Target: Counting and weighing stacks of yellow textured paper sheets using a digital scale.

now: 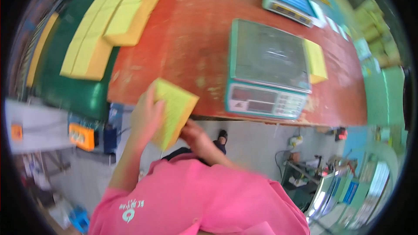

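Note:
A yellow block-shaped packet point(172, 113) with faint print on its face is tilted over the near edge of the red table point(191, 52). My left hand point(146, 115) grips it from the left, with the thumb lying across the printed face. At its lower right side, my right hand point(194, 135) closes on the edge, its fingertips partly hidden behind the packet. Right of the packet stands a green-framed weighing scale point(270, 56) with a grey metal pan, its display and keys facing me.
Rows of similar yellow packets point(93, 56) line the green conveyor belt point(74, 98) and the table's left side. Another yellow packet point(316, 61) lies against the scale's right side. A second scale with a blue pan point(289, 0) is farther back. An orange socket box point(81, 137) hangs below the belt.

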